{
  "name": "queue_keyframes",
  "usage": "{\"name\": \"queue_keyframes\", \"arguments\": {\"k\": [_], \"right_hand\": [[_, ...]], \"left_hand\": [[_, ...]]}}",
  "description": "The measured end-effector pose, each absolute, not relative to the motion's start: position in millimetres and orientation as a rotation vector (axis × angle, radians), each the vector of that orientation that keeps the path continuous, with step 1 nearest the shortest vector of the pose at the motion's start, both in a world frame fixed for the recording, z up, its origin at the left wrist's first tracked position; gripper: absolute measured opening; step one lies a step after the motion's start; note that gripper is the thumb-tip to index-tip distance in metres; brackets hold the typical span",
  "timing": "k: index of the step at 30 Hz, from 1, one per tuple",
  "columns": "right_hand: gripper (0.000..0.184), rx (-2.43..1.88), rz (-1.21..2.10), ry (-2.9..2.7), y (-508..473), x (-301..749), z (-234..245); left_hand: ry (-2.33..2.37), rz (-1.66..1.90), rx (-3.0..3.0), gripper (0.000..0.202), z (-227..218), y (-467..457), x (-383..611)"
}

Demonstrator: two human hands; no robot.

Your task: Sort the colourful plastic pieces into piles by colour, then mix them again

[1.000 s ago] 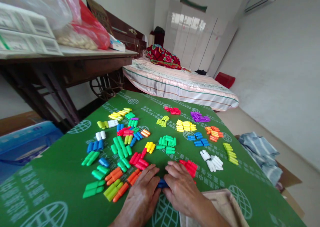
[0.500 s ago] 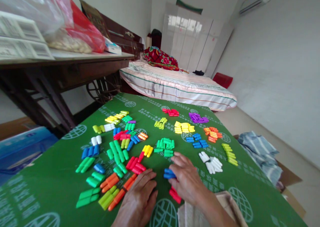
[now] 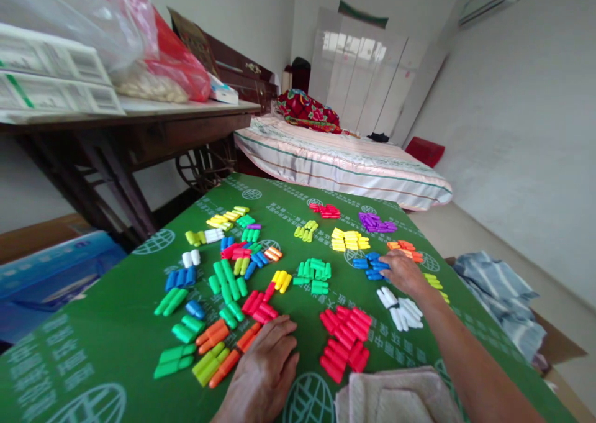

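Observation:
Small plastic caps, rounded at one end like marker caps, lie in colour groups on a green board. My left hand (image 3: 266, 364) rests palm down, its fingers stretched out beside the red caps (image 3: 255, 305) and orange caps (image 3: 226, 366). Stretched out to the right, my right hand (image 3: 404, 272) has its fingertips closed at the blue caps (image 3: 367, 264); its fingers partly hide them. Close to this hand are orange caps (image 3: 405, 249), white caps (image 3: 403, 311) and lime caps (image 3: 436, 283). A larger red group (image 3: 345, 339) lies between my arms.
The green board (image 3: 186, 404) also bears yellow caps (image 3: 349, 240), purple caps (image 3: 376, 222) and green caps (image 3: 315, 274). A folded beige cloth (image 3: 395, 395) lies at the near edge. Left stands a table (image 3: 186, 115) with bags; a bed (image 3: 344, 156) is behind.
My right hand has moved forward and right, from above the near red caps to the blue group, taking blue caps along. The red group is now uncovered. My left hand stays put.

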State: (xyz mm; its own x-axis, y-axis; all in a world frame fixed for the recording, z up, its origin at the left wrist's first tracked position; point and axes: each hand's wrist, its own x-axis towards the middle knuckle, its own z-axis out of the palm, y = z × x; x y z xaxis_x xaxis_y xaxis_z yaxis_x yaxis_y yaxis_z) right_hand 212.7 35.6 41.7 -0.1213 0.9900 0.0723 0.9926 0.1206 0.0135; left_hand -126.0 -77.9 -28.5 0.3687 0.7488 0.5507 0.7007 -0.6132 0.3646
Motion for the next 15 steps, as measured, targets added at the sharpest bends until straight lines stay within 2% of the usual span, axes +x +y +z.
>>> {"name": "queue_keyframes", "arguments": {"k": [3, 5, 15], "right_hand": [[0.032, -2.056, -0.125, -2.257, 29.4, 213.2, 37.6], [0.034, -2.036, -0.155, -2.191, 16.8, 208.1, 32.6], [0.015, -0.959, -0.221, -2.055, -124.7, 98.8, 0.6]], "left_hand": [[1.349, 1.088, 2.548, 0.015, -22.4, -78.8, -124.7], [1.346, 1.090, 2.543, 0.016, -16.3, -80.8, -122.9], [1.339, 1.092, 2.415, 0.017, -0.9, -91.5, -121.0]]}}
